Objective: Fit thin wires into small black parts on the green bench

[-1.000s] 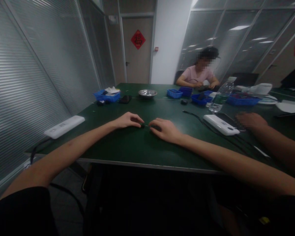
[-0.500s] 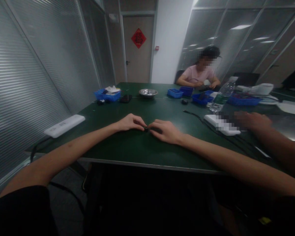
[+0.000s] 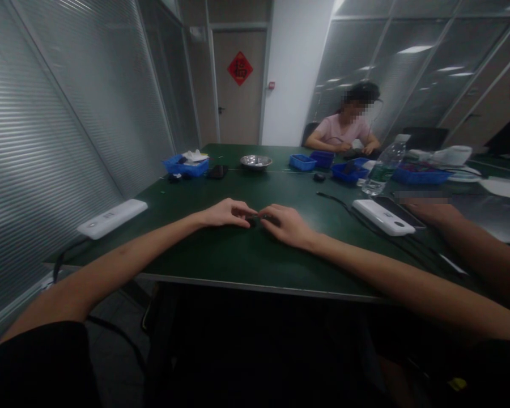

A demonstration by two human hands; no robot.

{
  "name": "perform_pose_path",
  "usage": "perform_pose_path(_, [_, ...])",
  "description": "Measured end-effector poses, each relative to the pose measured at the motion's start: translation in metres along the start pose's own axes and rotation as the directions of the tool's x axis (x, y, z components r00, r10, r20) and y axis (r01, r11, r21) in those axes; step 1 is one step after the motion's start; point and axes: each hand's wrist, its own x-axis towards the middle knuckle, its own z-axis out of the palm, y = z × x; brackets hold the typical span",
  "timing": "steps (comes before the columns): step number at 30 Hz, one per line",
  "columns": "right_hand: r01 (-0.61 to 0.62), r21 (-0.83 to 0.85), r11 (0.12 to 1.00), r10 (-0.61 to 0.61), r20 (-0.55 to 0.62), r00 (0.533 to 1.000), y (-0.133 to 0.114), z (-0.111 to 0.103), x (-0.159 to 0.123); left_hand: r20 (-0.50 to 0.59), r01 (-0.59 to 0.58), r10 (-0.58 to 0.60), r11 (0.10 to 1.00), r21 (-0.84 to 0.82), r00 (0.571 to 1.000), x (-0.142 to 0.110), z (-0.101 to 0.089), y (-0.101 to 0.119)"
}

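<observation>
My left hand (image 3: 229, 213) rests at mid-table, its index finger stretched towards my right fingertips and a gap showing between index and thumb. Right beside that thumb tip is a small dark piece (image 3: 253, 223), too small to name. My right hand (image 3: 285, 225) has thumb and fingers drawn together in a pinch, close against the left index tip. What it pinches is hidden; only a faint thin line shows between the two hands. Both wrists lie low over the green table (image 3: 221, 255).
A white power bank (image 3: 113, 218) lies left, another white power bank (image 3: 382, 216) right, with cables. Farther back are a metal bowl (image 3: 255, 162), blue baskets (image 3: 302, 162), a black mouse (image 3: 319, 177) and a water bottle (image 3: 385, 167). Another person's arm (image 3: 450, 224) reaches in from the right.
My left hand shifted slightly right towards my right hand, and its index finger has lifted away from the thumb beside the dark piece. The other person's hand moved near the phone at right.
</observation>
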Motion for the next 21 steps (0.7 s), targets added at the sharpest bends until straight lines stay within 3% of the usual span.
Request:
perform_pose_path(4, [-0.119,-0.019,0.993,0.119,-0.022,0.993,0.005,0.001,0.002,-0.048,0.108,-0.11,0.993,-0.039,0.993,-0.004,-0.017,-0.009])
perform_pose_path(9, [-0.164,-0.036,0.986,0.163,-0.032,0.986,0.008,0.003,0.002,-0.152,0.113,-0.089,0.982,0.154,0.984,-0.01,-0.036,-0.018])
perform_pose_path(12, [-0.171,-0.04,0.985,0.17,-0.025,0.985,0.008,0.003,0.002,-0.183,0.05,-0.005,0.968,0.247,0.983,-0.006,-0.031,-0.018])
perform_pose_path(17, [-0.175,-0.05,0.983,0.174,-0.011,0.985,0.006,0.002,0.003,-0.148,-0.014,0.064,0.948,0.317,0.987,0.003,-0.01,-0.011])
perform_pose_path(21, [-0.167,-0.046,0.985,0.166,-0.013,0.986,0.005,0.002,0.002,-0.139,-0.026,0.098,0.894,0.447,0.985,0.001,-0.014,-0.015])
